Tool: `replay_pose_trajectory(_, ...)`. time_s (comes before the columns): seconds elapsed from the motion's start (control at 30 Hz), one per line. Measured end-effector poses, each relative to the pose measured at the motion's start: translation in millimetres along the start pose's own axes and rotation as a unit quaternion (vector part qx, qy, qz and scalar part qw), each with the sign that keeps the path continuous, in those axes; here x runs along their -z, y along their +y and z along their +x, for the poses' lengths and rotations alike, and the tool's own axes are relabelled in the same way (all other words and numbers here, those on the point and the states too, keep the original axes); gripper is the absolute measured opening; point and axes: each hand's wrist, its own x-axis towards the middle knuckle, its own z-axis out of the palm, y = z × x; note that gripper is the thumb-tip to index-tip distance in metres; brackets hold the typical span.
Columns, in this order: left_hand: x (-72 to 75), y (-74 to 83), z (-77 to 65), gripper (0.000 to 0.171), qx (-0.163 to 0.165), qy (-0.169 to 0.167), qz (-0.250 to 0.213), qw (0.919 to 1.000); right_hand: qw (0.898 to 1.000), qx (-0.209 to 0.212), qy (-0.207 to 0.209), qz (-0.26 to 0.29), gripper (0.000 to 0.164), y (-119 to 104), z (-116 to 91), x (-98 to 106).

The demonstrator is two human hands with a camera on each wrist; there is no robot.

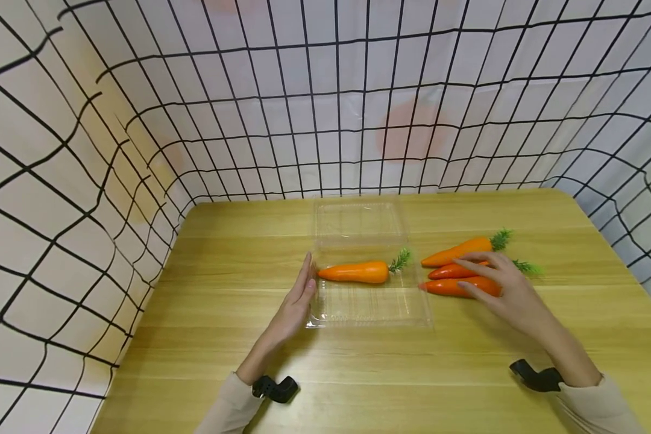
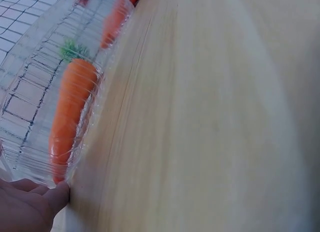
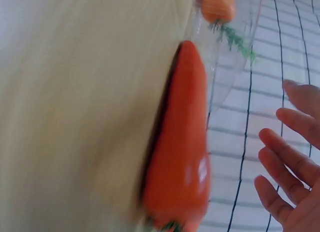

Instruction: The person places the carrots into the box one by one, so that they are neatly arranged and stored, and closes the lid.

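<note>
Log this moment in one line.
left hand: beside clear container | right hand: over three loose carrots, gripping none | container: open, one carrot inside

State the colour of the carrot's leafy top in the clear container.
The leafy top is green; the head view shows it best.

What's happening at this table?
A person has both hands at work around some carrots and an open, clear plastic container. The left hand rests against the container's left side, and one carrot lies inside. The right hand is over three more carrots, which lie side by side on the table to the right of the container. Its fingers are spread and appear to hold nothing.
</note>
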Motion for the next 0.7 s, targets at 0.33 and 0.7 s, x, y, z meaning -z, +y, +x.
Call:
replay_pose_trajectory(0.33,2.2,0.3,0.4,0.060,-0.008,-0.004,0.000,1.0000,0.999,0.010,0.034,-0.008,0.056,24,-27,7)
replay_pose_trajectory(0.7,2.8,1.9,1.9,0.060,0.002,-0.007,-0.003,1.0000,0.999,-0.024,-0.020,-0.026,0.052,37,-35,3)
